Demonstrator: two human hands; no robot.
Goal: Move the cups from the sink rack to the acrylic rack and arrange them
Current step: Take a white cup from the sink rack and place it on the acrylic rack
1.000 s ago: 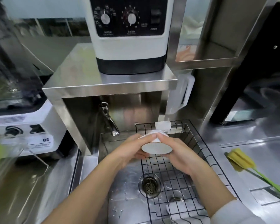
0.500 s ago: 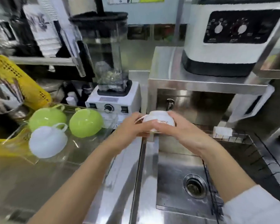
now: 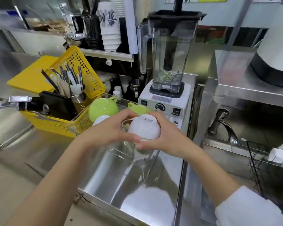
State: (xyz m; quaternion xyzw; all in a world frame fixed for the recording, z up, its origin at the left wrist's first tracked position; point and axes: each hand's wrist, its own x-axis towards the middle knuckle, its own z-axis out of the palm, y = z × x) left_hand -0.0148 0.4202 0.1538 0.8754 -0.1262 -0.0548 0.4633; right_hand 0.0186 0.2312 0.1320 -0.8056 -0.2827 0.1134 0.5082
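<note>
Both hands hold one white cup (image 3: 145, 129) upside down over the clear acrylic rack (image 3: 121, 152). My left hand (image 3: 111, 129) grips its left side by the handle, and my right hand (image 3: 162, 136) wraps its right side. Behind them on the rack sit a green cup (image 3: 103, 108) upside down, a second green cup (image 3: 139, 109) partly hidden, and another white cup (image 3: 100, 119) mostly hidden by my left hand. The black wire sink rack (image 3: 258, 165) shows at the right edge, holding something white.
A yellow basket (image 3: 82, 67) with a utensil holder stands left of the acrylic rack. A blender (image 3: 168, 66) stands right behind it. The tap (image 3: 224, 126) and a steel shelf (image 3: 245, 88) with a white appliance lie to the right.
Both hands have carried the white cup from above the sink rack leftwards to above the acrylic rack. The view has swung left with them.
</note>
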